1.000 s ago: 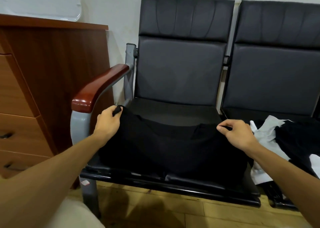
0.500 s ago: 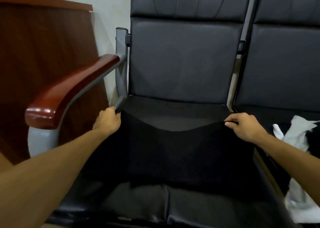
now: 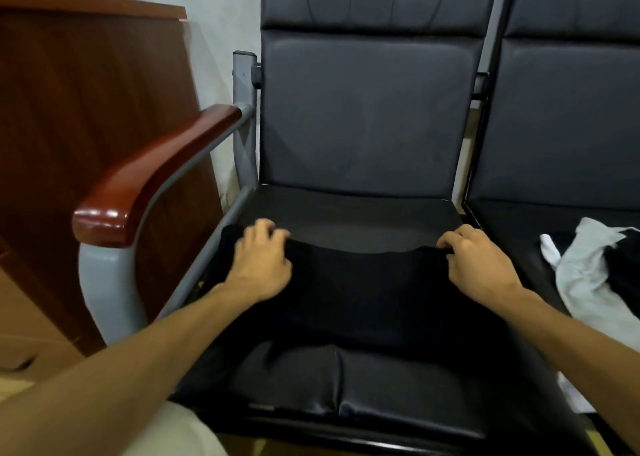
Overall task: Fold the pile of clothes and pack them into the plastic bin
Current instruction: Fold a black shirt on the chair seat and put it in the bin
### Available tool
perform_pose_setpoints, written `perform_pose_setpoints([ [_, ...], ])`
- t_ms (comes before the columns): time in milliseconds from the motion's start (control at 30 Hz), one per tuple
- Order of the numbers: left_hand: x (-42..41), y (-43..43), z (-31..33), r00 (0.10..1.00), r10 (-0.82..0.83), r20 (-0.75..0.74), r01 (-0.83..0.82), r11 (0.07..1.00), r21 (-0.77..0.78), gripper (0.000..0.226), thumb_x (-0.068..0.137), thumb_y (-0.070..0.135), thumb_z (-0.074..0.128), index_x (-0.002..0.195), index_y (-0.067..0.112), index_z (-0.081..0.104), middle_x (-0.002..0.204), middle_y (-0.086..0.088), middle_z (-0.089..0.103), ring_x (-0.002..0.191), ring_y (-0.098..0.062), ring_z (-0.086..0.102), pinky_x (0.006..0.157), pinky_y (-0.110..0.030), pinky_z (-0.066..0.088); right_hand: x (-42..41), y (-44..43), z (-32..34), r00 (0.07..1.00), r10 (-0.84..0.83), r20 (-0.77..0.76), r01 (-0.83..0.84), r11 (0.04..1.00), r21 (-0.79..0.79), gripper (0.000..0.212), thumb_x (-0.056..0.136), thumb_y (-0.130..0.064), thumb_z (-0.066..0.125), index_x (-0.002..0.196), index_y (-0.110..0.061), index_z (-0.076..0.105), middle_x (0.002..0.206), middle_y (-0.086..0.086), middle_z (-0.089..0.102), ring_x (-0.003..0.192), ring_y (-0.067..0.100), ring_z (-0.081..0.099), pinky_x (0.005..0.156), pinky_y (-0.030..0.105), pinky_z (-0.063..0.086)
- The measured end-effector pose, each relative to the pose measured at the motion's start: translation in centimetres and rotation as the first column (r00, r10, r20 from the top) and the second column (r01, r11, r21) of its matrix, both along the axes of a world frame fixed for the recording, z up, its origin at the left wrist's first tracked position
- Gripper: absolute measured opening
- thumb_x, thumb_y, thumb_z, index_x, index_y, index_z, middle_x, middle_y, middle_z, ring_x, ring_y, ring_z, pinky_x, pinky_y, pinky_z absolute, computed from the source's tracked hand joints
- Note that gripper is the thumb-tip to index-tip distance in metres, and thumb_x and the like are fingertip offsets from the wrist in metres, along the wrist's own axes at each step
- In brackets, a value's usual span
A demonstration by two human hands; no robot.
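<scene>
**Two hands at the far edge of a black garment on a chair seat**

Two bare forearms reach in from 7 and 5 o'clock and meet a black garment (image 3: 363,293) that lies spread flat across the middle of a dark padded chair seat (image 3: 346,220). The cloth covers the seat from side to side. A strip of bare cushion shows beyond it at 12 o'clock, and the front cushion shows below it at 6 o'clock.

The left hand (image 3: 259,261) sits at the garment's 10 o'clock corner, knuckles up and fingers bent down onto the cloth. The fingers are blurred, so I cannot tell whether they pinch the corner or only press on it. A little black cloth pokes out past this hand toward the chair frame.

The right hand (image 3: 478,265) sits at the 2 o'clock corner. Its fingers are curled over the far edge and grasp it, and the fabric bunches slightly under the fingertips. Between the two hands the far hem runs nearly straight, with a shallow dip.

At 9 o'clock from the garment a glossy red-brown armrest (image 3: 156,175) curves over a grey metal frame. Behind it, at 10 o'clock, stands a wooden cabinet (image 3: 86,109). The dark backrest (image 3: 363,116) rises at 12 o'clock.

At 3 o'clock, on the neighbouring seat (image 3: 502,220), a crumpled white garment (image 3: 585,275) lies apart from the black one. More black cloth (image 3: 623,272) lies partly on top of it at the frame's edge.
</scene>
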State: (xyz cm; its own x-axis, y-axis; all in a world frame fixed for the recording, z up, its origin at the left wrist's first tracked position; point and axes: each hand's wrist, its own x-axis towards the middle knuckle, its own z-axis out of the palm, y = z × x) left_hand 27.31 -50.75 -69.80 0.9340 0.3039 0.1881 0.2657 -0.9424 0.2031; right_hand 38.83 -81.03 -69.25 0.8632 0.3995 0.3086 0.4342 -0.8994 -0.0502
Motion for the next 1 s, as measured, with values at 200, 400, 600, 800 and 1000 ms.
perform_pose_setpoints([
  [200,-3.8,-8.1,-0.7,0.827,-0.463,-0.318,0.409,0.885,-0.223,0.050,0.100,0.042,0.040,0.147,0.027,0.032,0.147,0.003,0.024,0.136,-0.018,0.024,0.112,-0.036,0.021,-3.6,-2.4,0.1,0.946,-0.055,-0.318,0.148,0.950,0.275,0.007,0.091,-0.016,0.060,0.088,-0.018,0.066,0.089,0.002,0.064,0.094,0.021,0.063,0.079,0.026,0.045],
  [400,-4.5,-8.9,-0.6,0.747,-0.530,-0.401,0.484,0.847,-0.219,0.047,0.102,0.040,0.037,0.148,0.031,0.033,0.141,0.003,0.037,0.132,-0.018,0.033,0.111,-0.040,0.030,-7.5,-6.2,1.5,0.797,0.161,-0.582,-0.153,0.986,0.063,0.017,0.083,-0.037,0.073,0.094,-0.025,0.068,0.091,-0.011,0.061,0.085,0.002,0.057,0.071,0.008,0.040],
  [600,-4.5,-7.2,-0.8,0.825,-0.446,-0.346,0.436,0.893,-0.110,0.033,0.100,0.033,0.046,0.132,0.029,0.056,0.122,0.003,0.052,0.117,-0.018,0.050,0.097,-0.028,0.040,-8.2,-8.0,1.4,0.889,0.228,-0.398,-0.322,0.928,-0.187,0.011,0.084,-0.023,0.071,0.094,-0.027,0.069,0.105,-0.010,0.057,0.103,0.009,0.053,0.096,0.028,0.041],
  [800,-5.0,-6.9,-0.5,0.836,-0.427,-0.345,0.410,0.904,-0.125,0.032,0.100,0.029,0.048,0.130,0.026,0.058,0.116,0.004,0.052,0.115,-0.017,0.051,0.094,-0.025,0.041,-8.6,-8.7,2.8,0.962,0.110,-0.251,-0.213,0.875,-0.435,0.020,0.085,-0.014,0.059,0.088,-0.034,0.060,0.107,-0.014,0.060,0.108,0.009,0.051,0.097,0.030,0.029],
  [1000,-5.7,-6.9,-0.2,0.827,-0.481,-0.292,0.410,0.870,-0.272,0.034,0.097,0.046,0.047,0.118,0.027,0.066,0.101,0.013,0.053,0.096,-0.003,0.052,0.088,-0.023,0.041,-9.5,-5.5,2.6,0.964,0.110,-0.242,-0.194,0.914,-0.358,0.034,0.088,-0.014,0.047,0.113,-0.030,0.063,0.119,-0.005,0.055,0.116,0.017,0.047,0.100,0.035,0.028],
])
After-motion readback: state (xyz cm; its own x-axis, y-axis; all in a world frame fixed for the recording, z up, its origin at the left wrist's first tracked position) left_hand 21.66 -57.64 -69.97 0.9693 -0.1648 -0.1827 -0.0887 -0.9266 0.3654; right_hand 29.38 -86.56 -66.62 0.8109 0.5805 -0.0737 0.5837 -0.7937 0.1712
